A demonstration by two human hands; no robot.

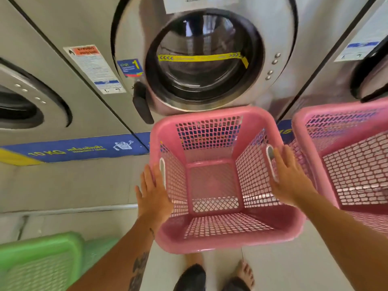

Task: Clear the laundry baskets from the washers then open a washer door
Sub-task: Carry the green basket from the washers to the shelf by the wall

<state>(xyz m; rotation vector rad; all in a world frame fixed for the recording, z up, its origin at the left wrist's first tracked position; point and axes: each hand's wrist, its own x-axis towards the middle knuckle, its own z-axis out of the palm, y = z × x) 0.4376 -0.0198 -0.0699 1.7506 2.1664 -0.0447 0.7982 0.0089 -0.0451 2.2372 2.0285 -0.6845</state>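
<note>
Two hands [154, 192] flank one pink basket [224, 242] (second [357, 164] beside, seemingly empty).

A row of washers stands along the wall, and the middle washer [201, 59] has its round door [203, 61] facing the person, the door handle [141, 101] on its left side. Directly before it, below the door, is a basket [226, 238]. A second basket [346, 160] sits just to the right of it, before the right washer [357, 49]. A third basket [39, 259] lies on the floor [294, 269] to the lower left, below the left washer [42, 91]. The left hand [153, 196] is at the first basket's left wall, the right hand [289, 177] at its right wall.
</note>
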